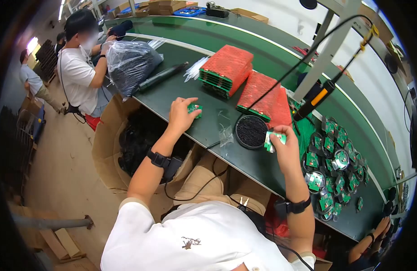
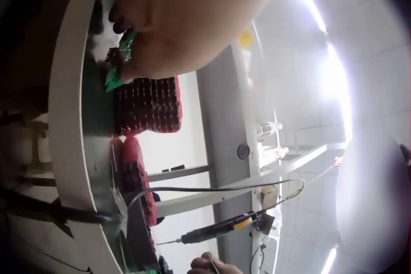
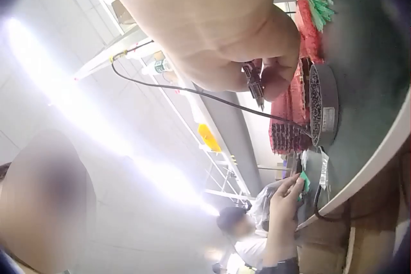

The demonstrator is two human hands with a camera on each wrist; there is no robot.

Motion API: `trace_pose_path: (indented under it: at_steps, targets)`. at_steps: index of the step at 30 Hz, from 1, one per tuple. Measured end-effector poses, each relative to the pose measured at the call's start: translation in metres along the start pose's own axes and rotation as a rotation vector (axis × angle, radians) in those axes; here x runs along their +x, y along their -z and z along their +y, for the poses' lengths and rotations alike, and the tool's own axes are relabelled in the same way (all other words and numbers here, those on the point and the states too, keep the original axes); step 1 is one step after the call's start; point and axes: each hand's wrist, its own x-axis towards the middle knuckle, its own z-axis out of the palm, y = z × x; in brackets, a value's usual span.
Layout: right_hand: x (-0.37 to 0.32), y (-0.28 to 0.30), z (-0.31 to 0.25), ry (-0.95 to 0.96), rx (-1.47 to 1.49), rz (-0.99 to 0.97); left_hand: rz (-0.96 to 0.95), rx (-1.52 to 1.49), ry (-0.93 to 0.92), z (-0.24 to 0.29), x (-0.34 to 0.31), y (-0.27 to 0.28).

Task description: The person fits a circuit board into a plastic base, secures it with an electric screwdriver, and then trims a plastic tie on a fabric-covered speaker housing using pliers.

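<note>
Over the green bench, my left hand [image 1: 180,116] pinches a small green circuit board [image 1: 197,111] between thumb and fingers. The same board [image 2: 115,76] shows at the fingertips in the left wrist view. My right hand [image 1: 286,143] grips another small board [image 1: 269,142], green with pale parts, beside a round dish [image 1: 237,137] of tiny black pieces. In the right wrist view this board [image 3: 254,84] appears edge-on between thumb and fingers, partly hidden by them. A clear plastic bag [image 1: 225,135] lies between the two hands.
Red-wrapped stacks of circuit boards [image 1: 226,67] stand behind the dish. A corded electric screwdriver [image 1: 316,100] hangs at the right, above a heap of black rings with green boards [image 1: 328,158]. An open carton [image 1: 104,149] sits below the bench at left. Another person [image 1: 79,72] works farther left.
</note>
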Motion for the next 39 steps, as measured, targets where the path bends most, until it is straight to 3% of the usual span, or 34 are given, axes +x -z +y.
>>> trace_pose_path:
  at_steps: [2, 5, 6, 7, 8, 9, 10, 11, 12, 14, 16, 17, 19, 20, 22, 23, 24, 25, 26, 27, 30, 31, 32, 33, 34, 36, 39]
  targets:
    - [0.024, -0.013, 0.002, 0.119, -0.296, 0.043, 0.018, -0.040, 0.019, -0.011, -0.005, 0.007]
    - [0.073, -0.027, 0.017, 0.202, -0.333, 0.075, 0.159, -0.126, 0.106, -0.026, -0.020, 0.039]
    - [0.089, -0.032, 0.017, 0.068, -0.235, 0.089, 0.177, -0.133, 0.131, -0.039, -0.026, 0.051]
    - [0.098, -0.039, 0.007, 0.072, -0.300, 0.137, 0.166, -0.165, 0.212, -0.052, -0.033, 0.064]
    - [0.128, -0.034, 0.027, 0.251, -0.418, 0.164, 0.157, -0.196, 0.292, -0.065, -0.039, 0.076]
    - [0.128, -0.047, 0.005, 0.172, -0.201, 0.097, 0.151, -0.177, 0.340, -0.080, -0.047, 0.087]
    - [0.182, -0.029, 0.048, 0.319, -0.383, 0.105, 0.157, -0.158, 0.372, -0.093, -0.059, 0.093]
    - [0.187, -0.036, 0.042, 0.363, -0.324, 0.082, 0.109, -0.012, 0.385, -0.107, -0.067, 0.097]
    - [0.191, -0.039, 0.031, 0.395, -0.461, 0.046, 0.053, 0.132, 0.397, -0.119, -0.076, 0.100]
    - [0.184, -0.052, 0.009, 0.364, -0.749, 0.008, -0.209, 0.168, 0.479, -0.155, -0.095, 0.093]
    - [0.187, -0.049, 0.010, 0.462, -1.062, 0.052, -0.467, 0.248, 0.510, -0.179, -0.103, 0.086]
    - [0.187, -0.046, 0.015, 0.537, -0.978, 0.114, -0.471, 0.248, 0.525, -0.190, -0.105, 0.083]
    - [0.188, -0.023, 0.019, 0.549, -0.958, 0.111, -0.676, 0.264, 0.652, -0.219, -0.107, 0.077]
    - [0.181, -0.013, 0.021, 0.572, -0.951, 0.108, -0.680, 0.258, 0.669, -0.245, -0.104, 0.070]
    - [0.139, -0.003, 0.022, 0.453, -0.593, 0.059, -1.254, 0.465, 0.465, -0.310, -0.103, 0.048]
    - [0.111, 0.000, 0.018, 0.472, -0.640, 0.131, -1.214, 0.530, 0.264, -0.338, -0.120, 0.040]
    - [0.079, 0.002, 0.013, 0.490, -0.687, 0.207, -1.219, 0.522, 0.268, -0.355, -0.137, 0.037]
    - [0.046, 0.001, 0.009, 0.518, -0.772, 0.269, -1.040, 0.484, 0.352, -0.368, -0.159, 0.033]
    - [0.019, 0.023, 0.023, 0.416, -0.684, 0.277, -0.862, 0.445, 0.433, -0.375, -0.182, 0.027]
    - [-0.006, 0.035, 0.037, 0.319, -0.590, 0.289, -0.829, 0.507, 0.391, -0.374, -0.200, 0.021]
    - [-0.072, 0.050, 0.075, 0.211, -0.733, 0.283, -0.952, 0.643, 0.363, -0.375, -0.255, -0.001]
    - [-0.083, 0.036, 0.079, 0.268, -0.752, 0.286, -0.859, 0.689, 0.245, -0.385, -0.282, -0.010]
    - [-0.092, 0.029, 0.076, 0.207, -0.875, 0.292, -0.763, 0.729, 0.128, -0.392, -0.293, -0.017]
    - [-0.090, 0.026, 0.080, 0.263, -0.853, 0.319, -0.896, 0.770, 0.210, -0.391, -0.286, -0.023]
    - [-0.089, 0.019, 0.081, 0.315, -0.831, 0.343, -0.900, 0.764, 0.206, -0.386, -0.273, -0.025]
    - [-0.087, 0.002, 0.068, 0.303, -0.959, 0.309, -1.162, 0.880, 0.207, -0.379, -0.254, -0.026]
    - [-0.083, -0.007, 0.066, 0.348, -1.071, 0.265, -1.158, 0.921, 0.238, -0.377, -0.260, -0.025]
